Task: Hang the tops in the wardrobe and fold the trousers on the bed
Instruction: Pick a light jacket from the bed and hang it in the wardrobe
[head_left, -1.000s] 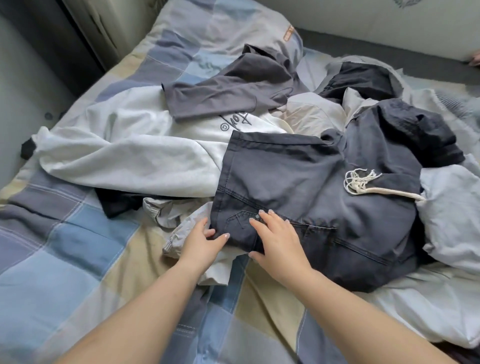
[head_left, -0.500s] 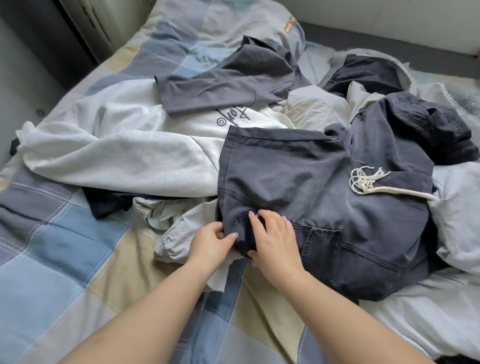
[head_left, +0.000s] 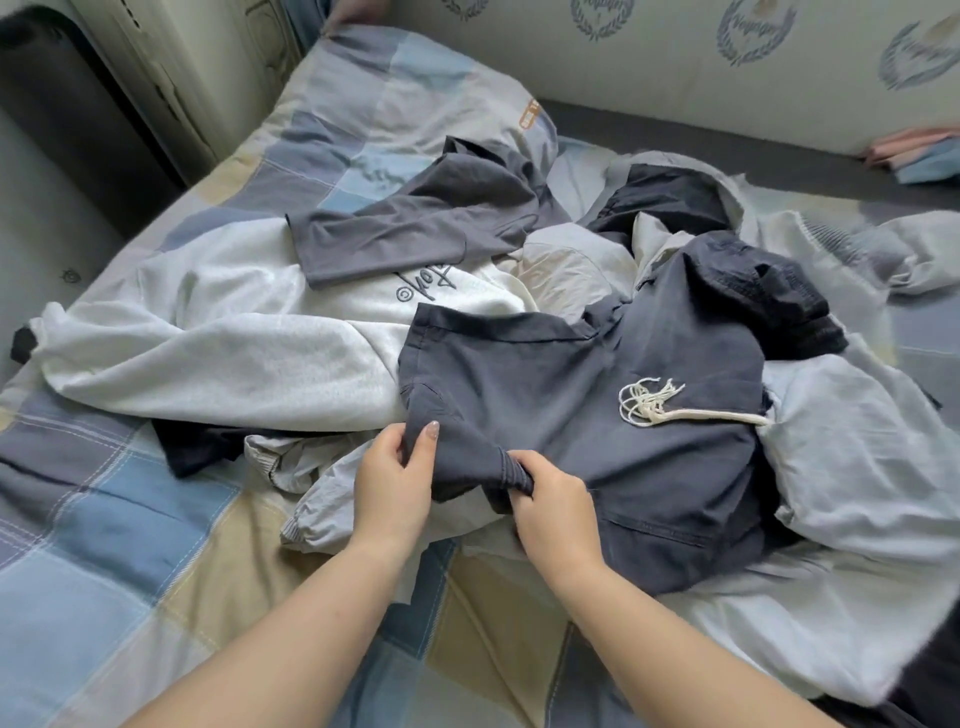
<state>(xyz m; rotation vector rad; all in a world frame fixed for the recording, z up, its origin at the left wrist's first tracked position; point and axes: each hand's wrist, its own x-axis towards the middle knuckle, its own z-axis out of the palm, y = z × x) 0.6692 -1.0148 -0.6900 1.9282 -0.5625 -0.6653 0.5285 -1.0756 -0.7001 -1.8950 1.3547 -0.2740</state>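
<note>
Dark grey denim trousers (head_left: 582, 410) with a cream drawstring (head_left: 670, 408) lie on top of a clothes pile in the middle of the bed. My left hand (head_left: 392, 483) pinches their near left edge, thumb on top of the cloth. My right hand (head_left: 553, 501) grips a bunched fold of the same edge just to the right. A white sweatshirt (head_left: 218, 343) with grey lettering lies to the left, and a grey long-sleeved top (head_left: 415, 228) lies over it. A pale grey garment (head_left: 332, 493) shows under the trousers.
The bed has a blue, grey and beige checked cover (head_left: 104, 545), with bare cover at the near left. A dark garment (head_left: 670, 200) and pale cloth (head_left: 857, 447) are heaped at the back and right. A patterned wall (head_left: 675, 62) runs behind; a pale cabinet (head_left: 171, 67) stands at the far left.
Both hands went from resting flat on the trousers' near edge to gripping it, and the edge is now lifted and bunched between them. The view has tilted up.
</note>
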